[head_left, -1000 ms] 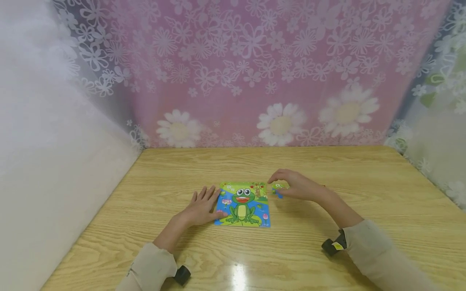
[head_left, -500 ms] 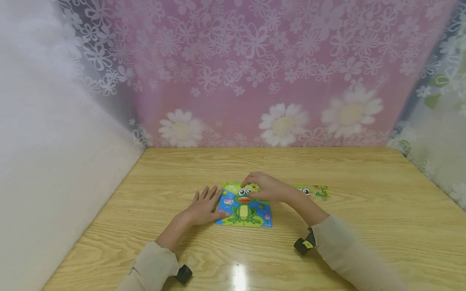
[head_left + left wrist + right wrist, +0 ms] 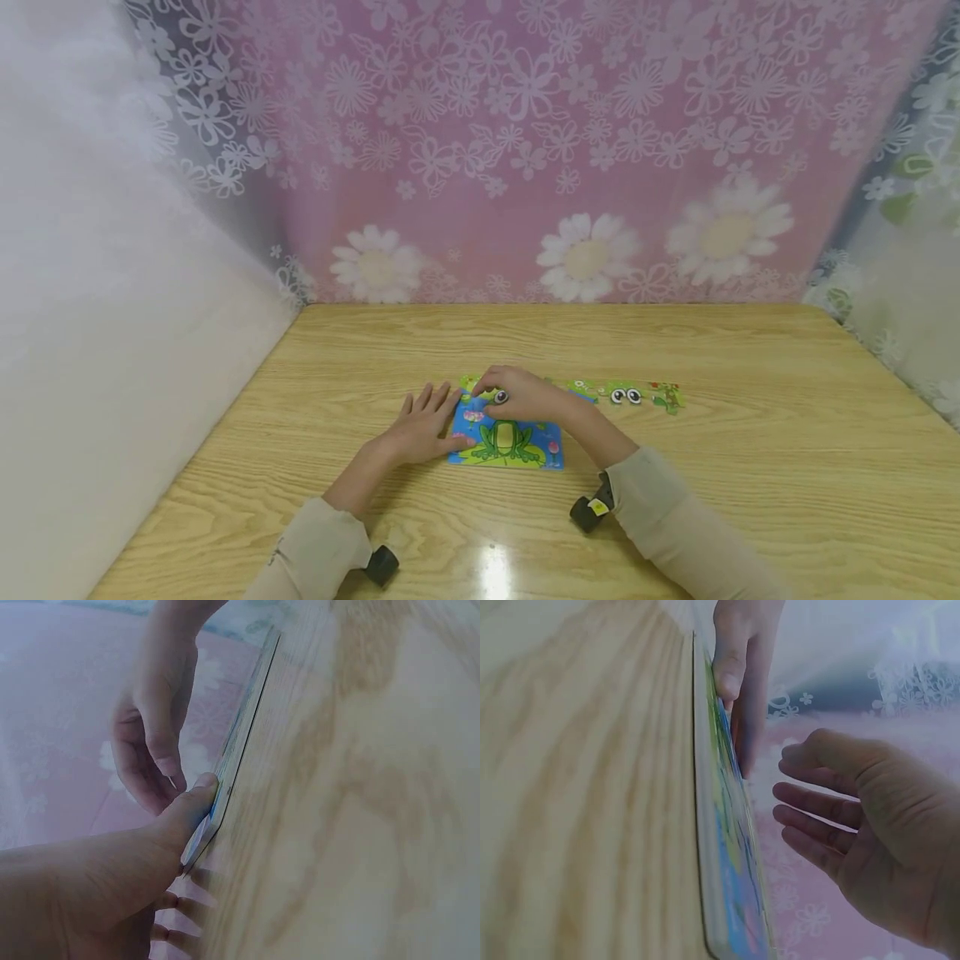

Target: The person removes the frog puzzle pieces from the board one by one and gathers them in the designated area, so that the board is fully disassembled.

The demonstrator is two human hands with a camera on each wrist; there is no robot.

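A square frog picture puzzle (image 3: 506,446) lies flat on the table in the head view. My left hand (image 3: 416,429) lies at its left side with fingers straight and spread. The left thumb (image 3: 196,793) rests on the face of the puzzle near its edge. My right hand (image 3: 521,395) hovers over the upper part of the puzzle, hiding most of the frog's head. Its fingers (image 3: 817,806) are loosely bent, apart from the puzzle's surface, and nothing shows between them and the thumb.
Right of the puzzle, loose pieces lie in a row: one with a white flower (image 3: 581,388), one with frog eyes (image 3: 626,396) and one with a tree (image 3: 666,397). A floral curtain (image 3: 480,167) hangs behind the wooden table (image 3: 750,467).
My right hand has moved left from beside the loose pieces to over the puzzle's upper part, uncovering the pieces. My left hand has stayed at the puzzle's left side.
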